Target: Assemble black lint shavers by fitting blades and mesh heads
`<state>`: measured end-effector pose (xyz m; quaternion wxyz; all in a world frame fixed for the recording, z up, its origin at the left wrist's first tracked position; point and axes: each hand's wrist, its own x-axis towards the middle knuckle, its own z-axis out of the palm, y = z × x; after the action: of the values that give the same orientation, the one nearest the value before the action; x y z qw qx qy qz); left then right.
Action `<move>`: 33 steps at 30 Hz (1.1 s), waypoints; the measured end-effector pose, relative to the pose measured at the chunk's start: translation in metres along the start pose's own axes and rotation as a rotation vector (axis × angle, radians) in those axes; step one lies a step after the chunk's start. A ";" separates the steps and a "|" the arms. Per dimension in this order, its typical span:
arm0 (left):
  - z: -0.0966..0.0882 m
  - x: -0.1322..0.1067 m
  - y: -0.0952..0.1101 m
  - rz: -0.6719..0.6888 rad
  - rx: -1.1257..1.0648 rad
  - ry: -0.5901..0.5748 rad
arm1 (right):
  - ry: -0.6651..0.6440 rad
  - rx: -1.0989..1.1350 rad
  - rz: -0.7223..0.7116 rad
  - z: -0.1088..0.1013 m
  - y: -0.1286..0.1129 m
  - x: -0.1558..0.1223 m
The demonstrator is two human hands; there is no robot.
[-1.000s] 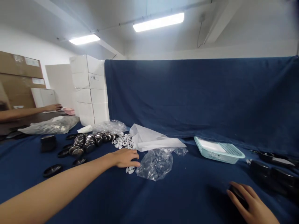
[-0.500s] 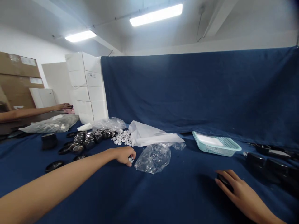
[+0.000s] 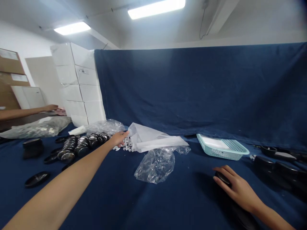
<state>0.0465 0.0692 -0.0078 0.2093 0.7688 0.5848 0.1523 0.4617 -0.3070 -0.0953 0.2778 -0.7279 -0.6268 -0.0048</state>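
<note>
My left hand (image 3: 118, 139) reaches forward to a pile of small white pieces (image 3: 129, 145), beside the edge of a white translucent bag (image 3: 153, 137). Its fingers are curled; what lies between them, if anything, is hidden. My right hand (image 3: 236, 187), at the right, is closed around a round black piece (image 3: 223, 178) that looks like a lid, its smooth top showing between thumb and fingers. A long dark shape (image 3: 243, 217) lies under that wrist, too dim to make out. A crumpled clear plastic bag (image 3: 157, 166) rests on the blue cloth between my hands.
Rows of shiny round black pieces (image 3: 68, 148) stand at the left, with one loose black piece (image 3: 37, 179) nearer me. A light-blue basket (image 3: 223, 153) and black parts (image 3: 275, 167) are on the right. At far left, another person's hand (image 3: 51, 108) works near white boxes (image 3: 81, 92).
My left hand has moved away and left, from beside the clear bag to the white pile. The small pale piece it held is out of sight. My right hand still holds the black piece.
</note>
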 end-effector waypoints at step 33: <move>0.042 -0.018 -0.001 0.316 0.367 0.489 | 0.312 0.592 0.280 0.023 0.030 0.021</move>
<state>0.0606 0.0466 -0.0446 -0.1050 0.8154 0.5090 0.2550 0.4860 -0.2798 -0.1190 0.5671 -0.6851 -0.4452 0.1039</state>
